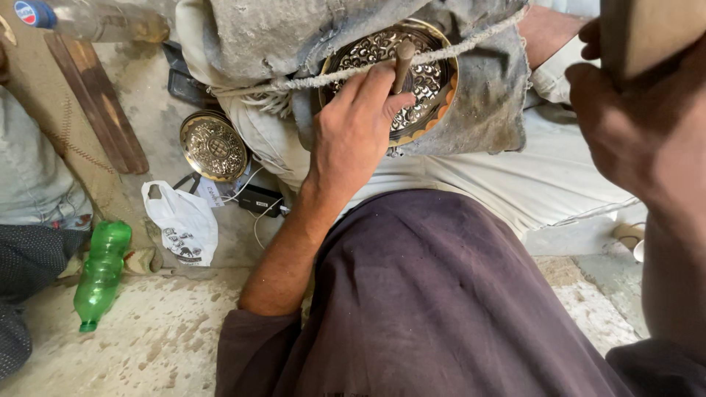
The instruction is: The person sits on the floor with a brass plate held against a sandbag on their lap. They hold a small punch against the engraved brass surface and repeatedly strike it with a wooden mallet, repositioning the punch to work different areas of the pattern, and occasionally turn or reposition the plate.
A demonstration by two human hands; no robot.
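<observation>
Holding a short brown wooden-handled punch (403, 65) upright, the left hand (353, 129) pinches it between thumb and fingers, tip set on the round brass plate with pierced, engraved pattern (430, 77). Forearm runs up from the dark maroon sleeve, wrist slightly bent. Right hand (625, 125), raised at the frame's right edge, wraps a pale wooden mallet (643, 33), grip closed. Plate rests on a grey cloth-covered lap, tied across by a light twisted rope (294, 82). Pattern looks largely worked; what remains cannot be told. Farther left on the floor: a second engraved brass plate (213, 145), white plastic bag (184, 224), green plastic bottle (101, 272).
</observation>
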